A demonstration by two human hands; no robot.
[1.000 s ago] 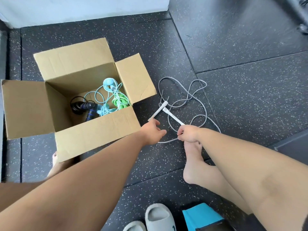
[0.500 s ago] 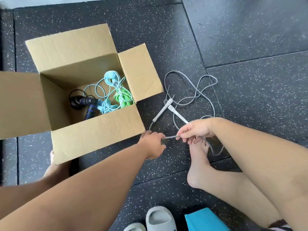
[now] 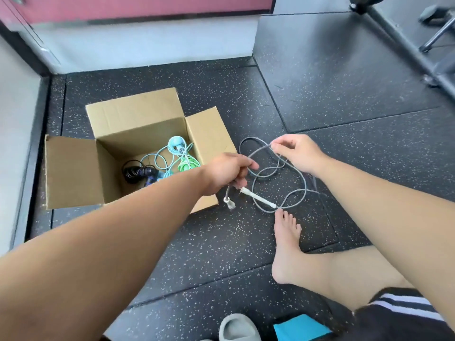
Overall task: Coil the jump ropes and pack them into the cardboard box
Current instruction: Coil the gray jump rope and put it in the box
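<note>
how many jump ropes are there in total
4. The grey jump rope is outside the cardboard box, held by the left hand and right hand. In the box lie a black rope, a light blue rope and a green rope. The left arm may hide more.

A gym or exercise room: black speckled rubber floor tiles point(image 3: 344, 94) run under and all around the cardboard box point(image 3: 138, 114), a dark metal frame point(image 3: 406, 46) of some equipment stands far right of the box, and coiled jump ropes point(image 3: 177, 156) lie inside it
</note>
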